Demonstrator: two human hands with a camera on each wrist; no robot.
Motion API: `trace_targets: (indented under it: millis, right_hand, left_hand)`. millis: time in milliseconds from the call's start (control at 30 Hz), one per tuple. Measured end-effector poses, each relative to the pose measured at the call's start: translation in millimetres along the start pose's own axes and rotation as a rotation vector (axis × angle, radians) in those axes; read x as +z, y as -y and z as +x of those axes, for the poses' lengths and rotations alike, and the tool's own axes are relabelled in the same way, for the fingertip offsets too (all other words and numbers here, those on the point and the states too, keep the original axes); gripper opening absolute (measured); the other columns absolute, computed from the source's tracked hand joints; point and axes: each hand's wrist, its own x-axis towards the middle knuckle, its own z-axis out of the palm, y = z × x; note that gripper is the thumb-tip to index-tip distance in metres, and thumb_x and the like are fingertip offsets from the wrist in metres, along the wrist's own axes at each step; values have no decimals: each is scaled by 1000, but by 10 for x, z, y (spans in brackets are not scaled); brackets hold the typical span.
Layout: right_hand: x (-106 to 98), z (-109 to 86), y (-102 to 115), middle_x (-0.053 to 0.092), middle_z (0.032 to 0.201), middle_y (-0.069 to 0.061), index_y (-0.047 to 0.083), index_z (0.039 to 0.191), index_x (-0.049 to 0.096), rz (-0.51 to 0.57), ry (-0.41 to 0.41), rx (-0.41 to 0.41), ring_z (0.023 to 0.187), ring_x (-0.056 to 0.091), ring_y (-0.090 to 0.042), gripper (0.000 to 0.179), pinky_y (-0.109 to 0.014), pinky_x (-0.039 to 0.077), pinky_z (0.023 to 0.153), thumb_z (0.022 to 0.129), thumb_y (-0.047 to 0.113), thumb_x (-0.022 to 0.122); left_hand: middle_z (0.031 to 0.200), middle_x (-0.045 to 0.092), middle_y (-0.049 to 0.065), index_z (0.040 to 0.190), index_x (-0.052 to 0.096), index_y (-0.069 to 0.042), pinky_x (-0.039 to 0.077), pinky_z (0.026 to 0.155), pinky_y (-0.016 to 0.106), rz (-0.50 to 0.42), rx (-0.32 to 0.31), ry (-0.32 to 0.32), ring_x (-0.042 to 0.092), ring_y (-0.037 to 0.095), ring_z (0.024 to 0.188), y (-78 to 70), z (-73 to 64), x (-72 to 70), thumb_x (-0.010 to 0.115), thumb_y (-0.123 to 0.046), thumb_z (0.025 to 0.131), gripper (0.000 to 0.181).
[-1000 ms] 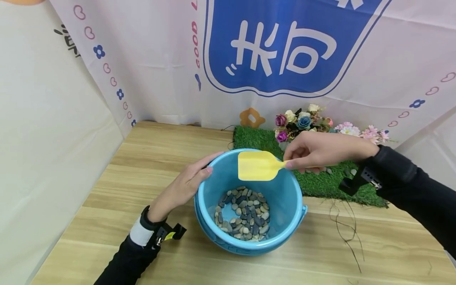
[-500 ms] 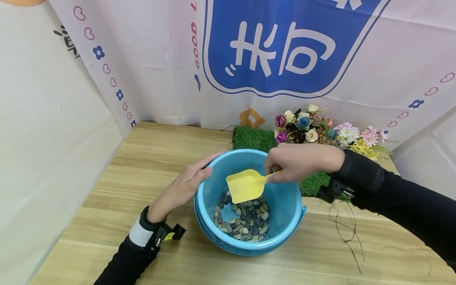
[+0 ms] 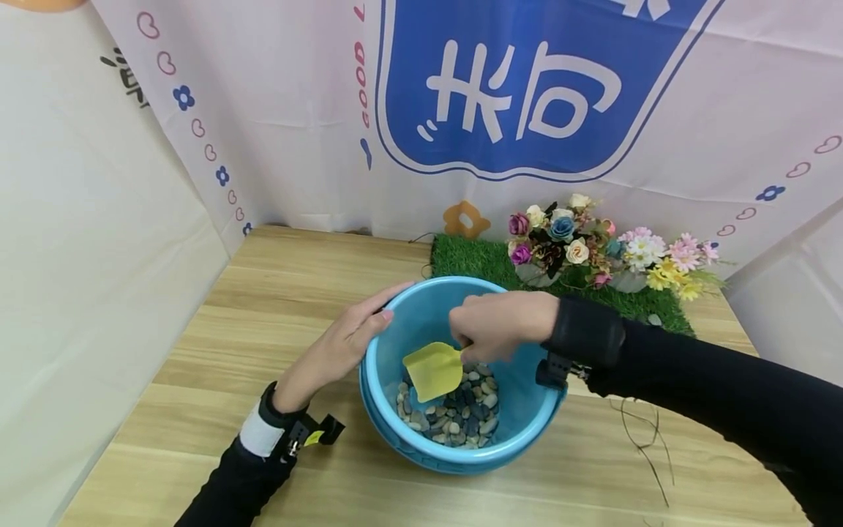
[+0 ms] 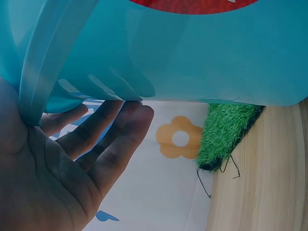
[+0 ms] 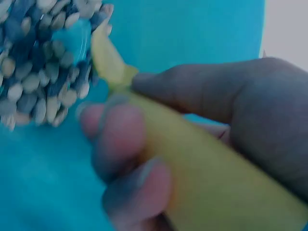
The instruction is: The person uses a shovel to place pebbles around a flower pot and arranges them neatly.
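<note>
A blue bucket [image 3: 431, 311] stands on the wooden table, with grey, dark and tan pebbles [image 3: 454, 423] over much of its floor. My left hand [image 3: 342, 340] holds the bucket's left rim, thumb at the edge and fingers along the outside wall. Inside the bucket, my right hand [image 3: 500, 326] grips a yellow toy shovel [image 3: 431, 373] by its handle. The blade hangs above the pebbles; whether it touches them cannot be told. In the right wrist view, fingers and thumb wrap round the shovel's handle [image 5: 211, 168].
Behind the bucket lies a green turf mat [image 3: 470, 254] bearing artificial flowers [image 3: 569, 238] in pale pots. Thin dark strands [image 3: 642, 443] lie on the table [image 3: 303, 271] at the right. A printed cloth [image 3: 296, 146] hangs at the back.
My right hand has moved left and down into the bucket, carrying the shovel from above the rim towards the pebbles, its blade tipping downward. The left hand has stayed at the rim.
</note>
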Motion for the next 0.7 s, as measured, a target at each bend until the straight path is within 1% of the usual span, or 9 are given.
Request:
trace_targets:
  millis: [67, 167, 300, 400, 467, 533, 633, 700]
  right_hand:
    - [17, 49, 35, 32, 47, 4, 19, 56, 35, -1, 22, 28, 46, 57, -15, 53, -20, 36, 44, 101, 10, 60]
    - [43, 123, 76, 34, 43, 5, 19, 53, 36, -27, 45, 60, 44, 56, -16, 54, -21, 32, 42, 101, 10, 59]
    - [81, 227, 99, 36, 42, 4, 19, 52, 37, -64, 82, 79, 41, 53, -13, 55, -21, 32, 41, 101, 11, 61]
    - [119, 301, 66, 46, 44, 1, 18, 51, 39, -66, 113, 84, 40, 52, -12, 55, -21, 33, 41, 101, 12, 63]
    - [141, 333, 21, 54, 47, -1, 18, 51, 42, -44, 137, 84, 44, 56, -17, 55, -22, 34, 42, 101, 13, 64]
    - [154, 350, -25, 60, 51, -4, 16, 50, 46, -20, 153, 82, 50, 63, -24, 54, -22, 37, 42, 101, 15, 66]
    - [151, 351, -68, 63, 53, -4, 13, 52, 55, 10, 177, 71, 61, 68, -33, 50, -23, 40, 43, 101, 16, 66]
    - [141, 347, -76, 63, 53, -4, 11, 54, 61, 16, 184, 62, 62, 69, -34, 47, -23, 40, 43, 101, 16, 66]
  left_hand:
    - [155, 42, 14, 160, 31, -10, 62, 76, 41, -6, 2, 2, 65, 37, 113, 3, -3, -1, 33, -25, 111, 51]
    - [154, 43, 14, 160, 31, -10, 62, 76, 41, -10, 7, 3, 65, 37, 112, 7, -8, 0, 33, -24, 111, 51]
    - [154, 42, 14, 160, 31, -10, 62, 76, 39, -7, 10, -5, 65, 36, 113, 9, -14, 0, 33, -24, 111, 51]
    - [155, 42, 13, 160, 32, -11, 62, 76, 37, 0, 8, -7, 65, 35, 113, 8, -15, 1, 34, -25, 111, 51]
    - [155, 42, 13, 160, 32, -11, 62, 76, 37, 2, 8, -6, 65, 36, 113, 7, -13, 3, 34, -25, 111, 51]
    - [154, 42, 14, 160, 32, -12, 62, 75, 37, 3, 9, -5, 66, 36, 112, 5, -12, 4, 33, -25, 111, 51]
    - [154, 43, 15, 160, 32, -12, 62, 74, 37, 5, 11, -6, 66, 36, 112, -1, -12, 4, 33, -24, 111, 51]
    - [154, 43, 14, 160, 33, -13, 62, 74, 36, 11, 9, -10, 66, 35, 112, -6, -10, 5, 33, -24, 111, 51]
